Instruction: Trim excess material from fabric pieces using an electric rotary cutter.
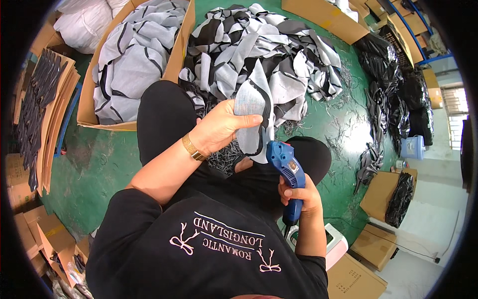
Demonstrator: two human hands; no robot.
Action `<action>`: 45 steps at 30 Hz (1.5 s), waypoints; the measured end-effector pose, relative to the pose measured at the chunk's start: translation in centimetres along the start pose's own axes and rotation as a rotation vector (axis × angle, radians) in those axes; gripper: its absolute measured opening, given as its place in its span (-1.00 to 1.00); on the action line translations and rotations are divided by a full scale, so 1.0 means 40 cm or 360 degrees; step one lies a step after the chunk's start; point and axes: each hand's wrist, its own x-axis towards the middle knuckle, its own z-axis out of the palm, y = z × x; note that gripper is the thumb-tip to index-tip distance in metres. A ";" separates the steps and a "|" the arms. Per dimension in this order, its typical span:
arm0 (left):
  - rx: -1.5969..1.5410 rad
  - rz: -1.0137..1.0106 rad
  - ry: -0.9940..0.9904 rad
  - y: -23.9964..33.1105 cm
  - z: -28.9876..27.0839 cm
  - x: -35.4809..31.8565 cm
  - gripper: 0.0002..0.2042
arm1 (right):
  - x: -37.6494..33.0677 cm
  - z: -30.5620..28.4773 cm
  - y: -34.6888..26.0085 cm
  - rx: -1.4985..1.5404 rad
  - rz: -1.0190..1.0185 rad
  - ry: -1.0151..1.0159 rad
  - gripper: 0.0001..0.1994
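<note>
My left hand [219, 128] grips a grey fabric piece [249, 104] with black edging, thumb on top and fingers behind it. The piece hangs upright between my knees, its pointed end away from me. In my right hand [304, 193] is a blue corded power tool, which looks like electric scissors [288, 160]. Its head meets the lower right edge of the fabric; the blades cannot be made out. Beyond my hands lies a large heap of similar grey and black fabric pieces [284, 79] on the floor.
At the left, an open cardboard box [188, 30] is full of grey fabric pieces [132, 74]. Thin dark scraps [343, 132] litter the green floor [99, 164]. Black plastic bags [383, 65] line the right side. A pink-and-white object [336, 244] stands by my right elbow, near cartons [373, 246].
</note>
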 end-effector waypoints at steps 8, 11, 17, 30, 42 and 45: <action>0.0061 0.0009 -0.0069 0.006 0.029 -0.013 -0.74 | 0.015 0.013 0.019 0.0144 -0.0036 -0.0030 -0.64; 0.0035 0.0007 -0.0078 -0.008 0.022 -0.012 -0.73 | 0.025 0.020 0.031 0.0289 -0.0041 -0.0076 -0.64; 0.0051 -0.0051 -0.0162 -0.021 0.020 -0.013 -0.71 | 0.056 0.036 0.032 0.0578 -0.0119 -0.0117 -0.64; 0.0489 -0.0054 -0.0111 -0.080 0.049 -0.026 -0.75 | 0.161 0.108 -0.108 -0.0782 -0.0755 0.0679 -0.52; -0.0026 0.0171 0.0209 -0.032 -0.011 -0.007 -0.85 | 0.073 0.043 -0.062 -0.0419 -0.0524 0.0450 -0.60; 0.0041 0.0158 0.0253 -0.022 -0.016 -0.004 -0.82 | 0.039 0.037 -0.062 -0.0501 -0.0409 0.0404 -0.62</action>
